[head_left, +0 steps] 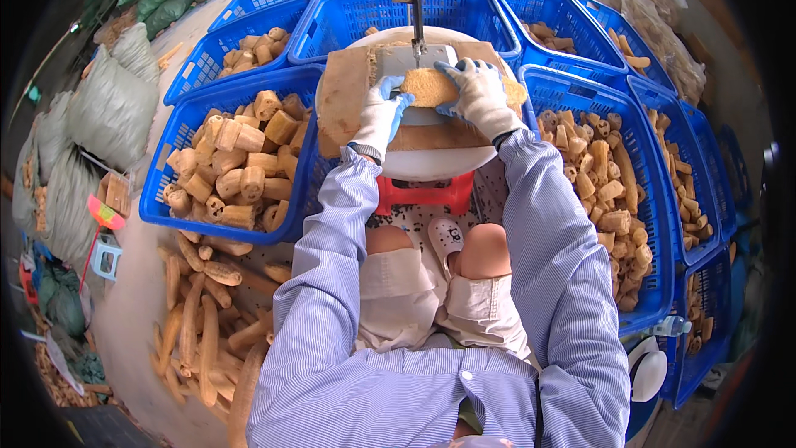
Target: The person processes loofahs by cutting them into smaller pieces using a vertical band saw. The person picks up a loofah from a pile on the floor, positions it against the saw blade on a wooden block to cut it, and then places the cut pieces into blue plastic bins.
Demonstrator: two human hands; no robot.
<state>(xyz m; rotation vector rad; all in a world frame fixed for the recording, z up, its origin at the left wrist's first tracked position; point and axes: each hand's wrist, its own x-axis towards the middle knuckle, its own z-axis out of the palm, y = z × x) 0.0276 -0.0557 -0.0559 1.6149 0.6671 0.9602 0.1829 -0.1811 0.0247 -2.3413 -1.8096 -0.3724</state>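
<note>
A dried loofah [425, 87] lies sideways across the work surface, its far end showing beyond my right hand. Gripping its left end, my gloved left hand [381, 113] has its blue-tipped fingers closed around it. My gloved right hand [479, 96] is wrapped over it from above, further right. Just behind the loofah, the thin upright metal shaft of a machine [418, 21] comes down to a grey metal plate [414, 56]. Brown board [344, 87] surrounds the plate, on top of a round white base [427, 164].
A blue basket [217, 231] of cut loofah pieces stands at left, another blue basket [659, 286] at right, with several more behind. Long whole loofahs [209, 336] are heaped on the floor at lower left. A red stool [424, 194] sits beneath the white base, before my knees.
</note>
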